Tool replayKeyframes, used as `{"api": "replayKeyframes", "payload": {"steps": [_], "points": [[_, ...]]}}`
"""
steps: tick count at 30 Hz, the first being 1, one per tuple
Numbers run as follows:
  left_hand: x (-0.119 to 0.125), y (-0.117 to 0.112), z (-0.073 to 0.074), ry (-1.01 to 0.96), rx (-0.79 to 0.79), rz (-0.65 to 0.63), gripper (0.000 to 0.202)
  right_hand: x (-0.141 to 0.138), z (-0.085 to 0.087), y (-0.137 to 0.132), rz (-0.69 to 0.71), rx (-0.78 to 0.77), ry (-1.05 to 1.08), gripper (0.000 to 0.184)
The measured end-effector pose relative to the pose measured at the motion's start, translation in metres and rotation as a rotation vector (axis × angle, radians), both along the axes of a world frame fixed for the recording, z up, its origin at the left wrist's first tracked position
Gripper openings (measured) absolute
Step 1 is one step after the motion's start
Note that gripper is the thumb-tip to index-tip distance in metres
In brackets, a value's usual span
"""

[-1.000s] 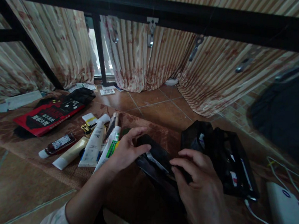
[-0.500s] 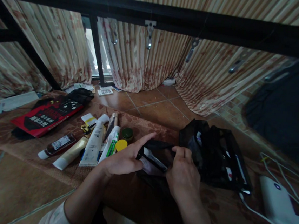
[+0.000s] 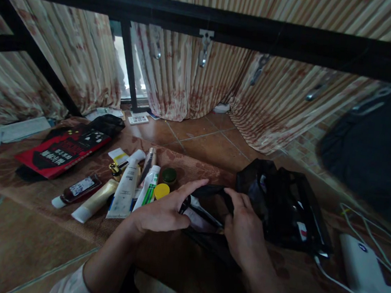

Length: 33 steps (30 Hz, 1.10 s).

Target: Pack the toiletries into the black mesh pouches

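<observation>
A black pouch point(image 3: 212, 192) stands between my hands with its mouth held wide, and something pale with a dark edge point(image 3: 202, 216) shows inside. My left hand point(image 3: 163, 212) grips the pouch's left rim, thumb and fingers set apart around it. On the opposite rim, my right hand point(image 3: 246, 229) has its fingers curled over the fabric. Close to my left hand are a yellow-lidded jar point(image 3: 161, 190), a dark green-lidded jar point(image 3: 168, 176), a white and green tube point(image 3: 147, 188) and a large white tube point(image 3: 124, 190).
Another black mesh bag point(image 3: 286, 206) lies to the right, near a white power bank point(image 3: 360, 259) with cables. At left are a red book point(image 3: 63, 152), a dark red bottle point(image 3: 81, 188) and a cream tube point(image 3: 95, 200). A black metal rail point(image 3: 228, 25) crosses above.
My right hand has shifted slightly right and down, and the pouch's mouth is spread wider. My left hand keeps its hold. The whole view has shifted slightly.
</observation>
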<state>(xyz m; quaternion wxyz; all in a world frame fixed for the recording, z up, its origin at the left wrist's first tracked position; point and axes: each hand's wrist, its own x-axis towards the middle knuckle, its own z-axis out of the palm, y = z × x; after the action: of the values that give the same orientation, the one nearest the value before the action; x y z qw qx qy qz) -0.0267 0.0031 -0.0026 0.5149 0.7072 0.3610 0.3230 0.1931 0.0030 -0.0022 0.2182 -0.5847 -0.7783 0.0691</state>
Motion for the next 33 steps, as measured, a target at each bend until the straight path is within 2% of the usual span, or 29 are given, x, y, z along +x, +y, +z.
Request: {"api": "replayKeyframes", "payload": {"steps": [3, 7, 11, 17, 21, 26, 30, 33], "points": [[-0.003, -0.003, 0.005, 0.009, 0.004, -0.04, 0.097, 0.006, 0.004, 0.003, 0.079, 0.076, 0.086, 0.053], [-0.003, -0.005, 0.009, 0.043, 0.017, -0.072, 0.101, 0.007, 0.003, 0.006, 0.046, 0.123, 0.129, 0.047], [0.0, -0.002, 0.006, 0.053, 0.006, 0.019, 0.094, 0.005, 0.003, 0.007, 0.017, 0.077, 0.059, 0.042], [0.005, 0.002, -0.006, -0.003, 0.029, 0.163, 0.082, 0.004, 0.014, -0.001, 0.033, 0.165, 0.093, 0.038], [0.007, 0.002, -0.007, -0.038, 0.083, 0.238, 0.076, 0.001, 0.019, -0.003, 0.049, 0.187, 0.103, 0.037], [0.004, -0.001, 0.005, 0.043, 0.13, 0.132, 0.089, 0.0, 0.015, 0.0, 0.033, 0.179, 0.152, 0.03], [0.003, -0.005, 0.014, 0.102, 0.129, 0.029, 0.101, 0.003, 0.015, 0.002, -0.123, 0.17, 0.269, 0.023], [0.004, -0.006, 0.017, 0.11, 0.148, 0.004, 0.09, 0.005, 0.016, 0.003, -0.209, 0.13, 0.321, 0.02]]}}
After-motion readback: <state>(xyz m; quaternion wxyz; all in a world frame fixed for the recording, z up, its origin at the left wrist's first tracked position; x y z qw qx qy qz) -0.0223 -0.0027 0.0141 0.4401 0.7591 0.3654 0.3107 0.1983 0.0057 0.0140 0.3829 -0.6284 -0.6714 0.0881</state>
